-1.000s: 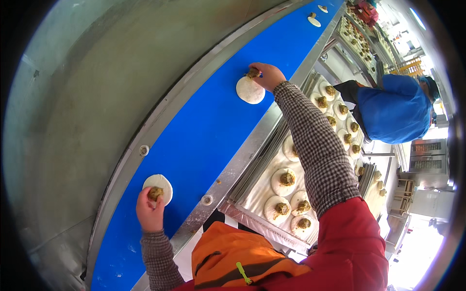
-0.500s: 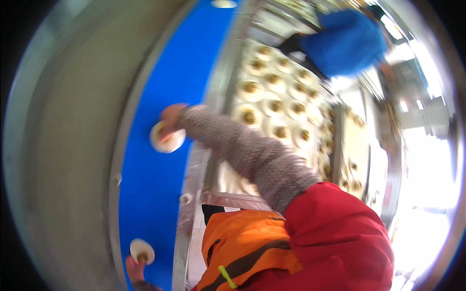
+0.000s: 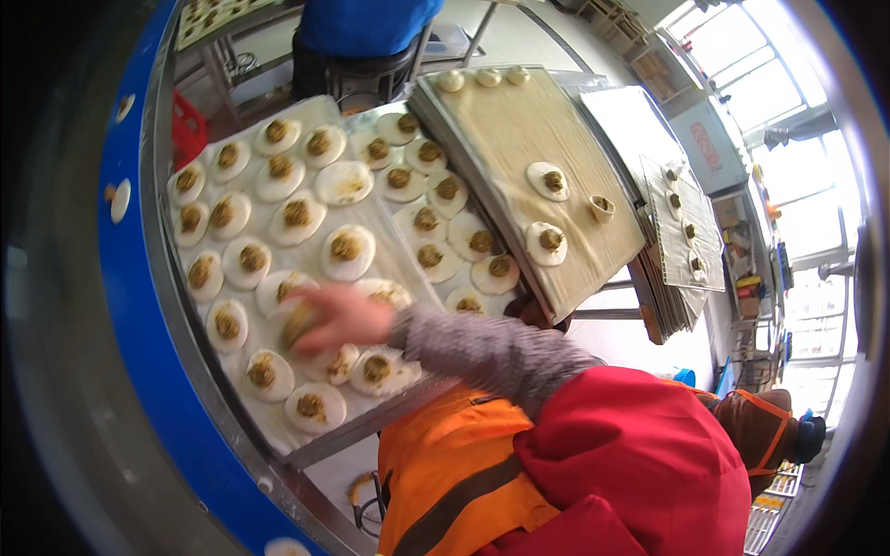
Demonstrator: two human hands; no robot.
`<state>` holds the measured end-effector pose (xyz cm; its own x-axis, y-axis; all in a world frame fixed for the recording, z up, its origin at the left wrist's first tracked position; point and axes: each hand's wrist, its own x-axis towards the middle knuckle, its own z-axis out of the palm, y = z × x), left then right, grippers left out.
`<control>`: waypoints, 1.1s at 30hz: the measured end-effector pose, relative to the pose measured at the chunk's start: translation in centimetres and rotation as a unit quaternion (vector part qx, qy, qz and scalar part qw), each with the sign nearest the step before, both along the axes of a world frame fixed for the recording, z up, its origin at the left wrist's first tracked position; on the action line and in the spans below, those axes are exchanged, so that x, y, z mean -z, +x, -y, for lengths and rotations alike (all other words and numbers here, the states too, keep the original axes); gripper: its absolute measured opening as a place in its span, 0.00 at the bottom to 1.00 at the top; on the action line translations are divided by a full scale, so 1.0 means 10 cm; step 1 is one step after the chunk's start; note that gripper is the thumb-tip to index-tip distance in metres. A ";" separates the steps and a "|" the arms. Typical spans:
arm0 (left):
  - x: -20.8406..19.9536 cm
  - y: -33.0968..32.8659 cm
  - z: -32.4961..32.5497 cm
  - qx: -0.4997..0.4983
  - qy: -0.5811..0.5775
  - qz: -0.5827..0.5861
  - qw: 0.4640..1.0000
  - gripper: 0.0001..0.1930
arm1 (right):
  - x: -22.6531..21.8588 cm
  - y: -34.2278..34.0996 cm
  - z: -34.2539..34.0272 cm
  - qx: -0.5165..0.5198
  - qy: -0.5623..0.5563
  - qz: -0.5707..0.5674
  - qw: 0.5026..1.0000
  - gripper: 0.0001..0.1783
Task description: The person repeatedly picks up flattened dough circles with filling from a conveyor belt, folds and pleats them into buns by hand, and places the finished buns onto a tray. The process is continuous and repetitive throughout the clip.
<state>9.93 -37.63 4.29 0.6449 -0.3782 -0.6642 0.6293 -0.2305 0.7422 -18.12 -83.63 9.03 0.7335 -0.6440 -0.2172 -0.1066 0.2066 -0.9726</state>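
My right hand, in a grey knitted sleeve, reaches over a tray lined with a pale sheet. Its fingers touch or hover over a dough round with brown filling near the tray's middle. They are blurred, so I cannot tell whether they grip it. Around the hand lie several flat white dough rounds with filling heaped in their centres, among them one dough round just beyond it and another dough round toward the near corner. One round carries only a smear of filling. My left hand is out of view.
A blue conveyor belt curves along the left, carrying a few dough pieces. Right of the tray, more filled rounds lie on a second tray; beyond is a cloth-covered board and a stack of trays. People are nearby.
The view has swung right, from the belt to the trays. My right hand has left the dough round on the belt and is over the filled rounds. My left hand has gone out of view.
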 end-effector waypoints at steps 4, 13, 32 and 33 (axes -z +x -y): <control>-0.04 -1.17 2.41 0.206 -0.152 -0.089 0.963 0.16 | -0.23 -2.38 0.85 0.315 -0.020 -0.034 0.948 0.27; 0.16 -4.58 6.06 0.753 -0.145 -0.144 0.625 0.21 | 0.40 -5.08 2.08 0.453 0.057 -0.070 0.887 0.27; -0.35 0.56 4.32 0.188 0.183 0.606 0.751 0.23 | 0.15 -1.68 2.08 0.157 -0.252 -0.186 0.937 0.13; -0.22 0.97 4.16 0.192 0.260 0.585 0.744 0.26 | 0.13 -1.13 2.02 0.136 -0.217 -0.213 0.943 0.14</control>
<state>19.66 -79.20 6.50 0.8078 -0.5713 0.1451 -0.5628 -0.6744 0.4780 -29.41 -103.80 7.70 0.4344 -0.8917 -0.1272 -0.5064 -0.1250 -0.8532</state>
